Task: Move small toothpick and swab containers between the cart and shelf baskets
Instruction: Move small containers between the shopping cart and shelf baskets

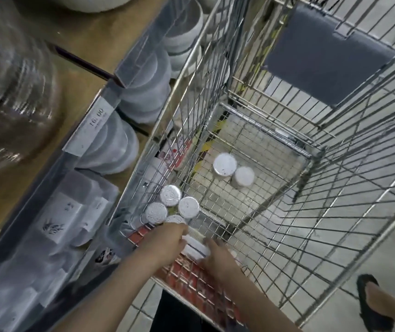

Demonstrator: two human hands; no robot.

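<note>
Fingers of both hands curled round one small white container [195, 246] — left hand [165, 240] on its near-left side, right hand [218, 256] on its right, held low over the near end of the wire shopping cart [323, 212]. Blurred at the fingertips, so exact finger placement not clear. Just beyond the left hand, a cluster of round perforated-lid containers [170, 195] upright in the cart's near-left corner, touching one another. Farther along the cart floor, two more white-lidded containers [224, 164] side by side, well apart from the cluster. Grey flap [323, 56] at the cart's far end. To the left, shelf bins with stacked translucent tubs [110, 149] and a price label [97, 118]. At lower right — sandalled feet [371, 300] on the tiled floor.
</note>
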